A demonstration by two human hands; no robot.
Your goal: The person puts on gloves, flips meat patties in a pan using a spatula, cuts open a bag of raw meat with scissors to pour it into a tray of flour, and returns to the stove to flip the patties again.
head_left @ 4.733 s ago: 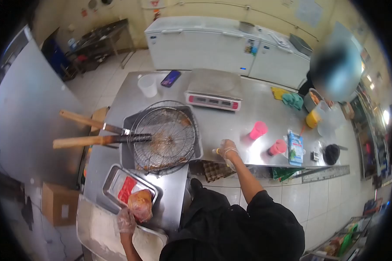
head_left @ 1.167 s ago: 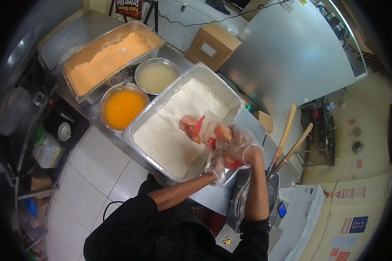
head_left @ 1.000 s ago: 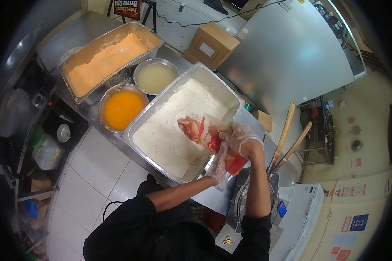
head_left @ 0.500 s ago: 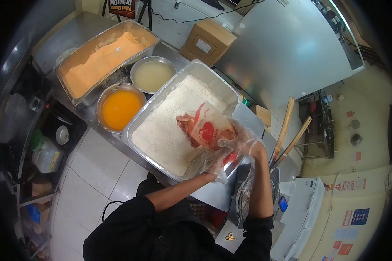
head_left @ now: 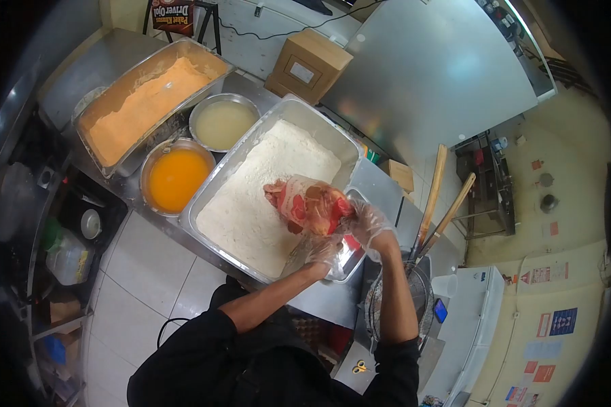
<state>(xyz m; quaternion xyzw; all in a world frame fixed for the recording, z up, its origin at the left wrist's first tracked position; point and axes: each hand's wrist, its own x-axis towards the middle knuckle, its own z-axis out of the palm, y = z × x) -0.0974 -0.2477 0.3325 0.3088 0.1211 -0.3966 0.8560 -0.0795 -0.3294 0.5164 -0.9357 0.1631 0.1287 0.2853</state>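
Both my hands wear clear plastic gloves and hold a plastic bag of raw meat (head_left: 307, 205) with red print, over the right part of a large metal tray (head_left: 195, 205) of white flour (head_left: 251, 210). My left hand (head_left: 324, 252) supports the bag from below at its near side. My right hand (head_left: 370, 227) grips the bag's right end. At the bag's left end, pieces of meat (head_left: 275, 192) stick out just above the flour. A smaller metal tray (head_left: 353, 264) lies partly hidden beneath my hands.
Left of the flour stand a bowl of orange liquid (head_left: 178, 179), a bowl of pale liquid (head_left: 224, 122) and a deep pan of orange powder (head_left: 149, 102). On the right are wire strainers (head_left: 414, 298) with wooden handles, a phone (head_left: 440, 311) and yellow scissors (head_left: 360, 367). A cardboard box (head_left: 312, 64) stands behind.
The view has turned from the scale and strainers to the flour tray. The meat has left the small tray and is in both hands. Lately the bag has tilted flatter.
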